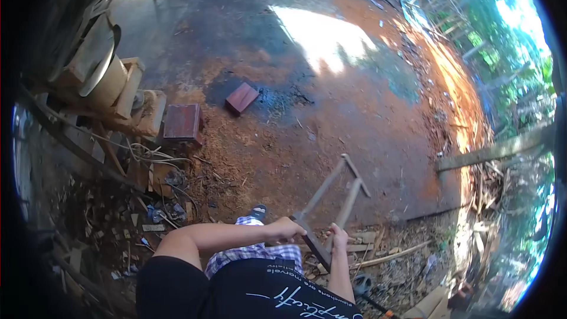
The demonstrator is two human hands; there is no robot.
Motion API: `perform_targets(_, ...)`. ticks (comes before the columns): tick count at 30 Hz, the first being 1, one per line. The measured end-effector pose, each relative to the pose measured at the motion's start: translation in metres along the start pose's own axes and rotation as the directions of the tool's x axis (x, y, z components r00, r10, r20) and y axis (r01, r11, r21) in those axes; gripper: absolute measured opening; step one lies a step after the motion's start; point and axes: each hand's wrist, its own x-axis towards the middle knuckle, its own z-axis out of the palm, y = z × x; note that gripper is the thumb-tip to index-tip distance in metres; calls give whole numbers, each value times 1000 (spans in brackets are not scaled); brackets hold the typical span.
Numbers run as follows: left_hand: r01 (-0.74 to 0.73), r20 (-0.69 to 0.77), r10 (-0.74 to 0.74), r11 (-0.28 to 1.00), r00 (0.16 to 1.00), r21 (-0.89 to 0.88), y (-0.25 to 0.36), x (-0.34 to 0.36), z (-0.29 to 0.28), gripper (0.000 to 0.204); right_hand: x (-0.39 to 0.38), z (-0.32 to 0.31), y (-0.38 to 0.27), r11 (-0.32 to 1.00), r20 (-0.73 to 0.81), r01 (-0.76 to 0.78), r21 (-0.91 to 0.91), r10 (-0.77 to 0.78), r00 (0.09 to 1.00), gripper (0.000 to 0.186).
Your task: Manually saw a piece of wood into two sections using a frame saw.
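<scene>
10 o'clock: dusty machine with wheel [105,71]. 9 o'clock: loose cables [155,155], cluttering the ground near a reddish block [181,121]. Between 10 and 11: second reddish block [242,98], on the floor [283,159]. 6 o'clock: left hand [287,230], fingers clamped on the wooden frame [349,202] at 5. Right hand [338,237], 5 o'clock: fingers wrapped round it too. Scrap sticks [393,256] beyond. 3 o'clock: post [502,149] juts inward.

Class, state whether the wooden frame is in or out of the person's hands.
In: the left hand and right hand both grip the wooden frame toward its near end.
</scene>
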Motion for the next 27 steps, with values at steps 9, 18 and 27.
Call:
perform_targets(9,-52,-171,-100,705,980,-707,70,15,-66,25,109,161,-101,813,438,19,-582,293,850,20)
perform_targets(18,-302,-305,-101,49,947,-952,191,68,-163,22,242,272,-247,414,708,789,-453,-371,601,23)
perform_targets(27,-541,-524,-201,-531,828,-652,261,73,-290,16,265,425,-332,823,761,340,-455,162,628,22)
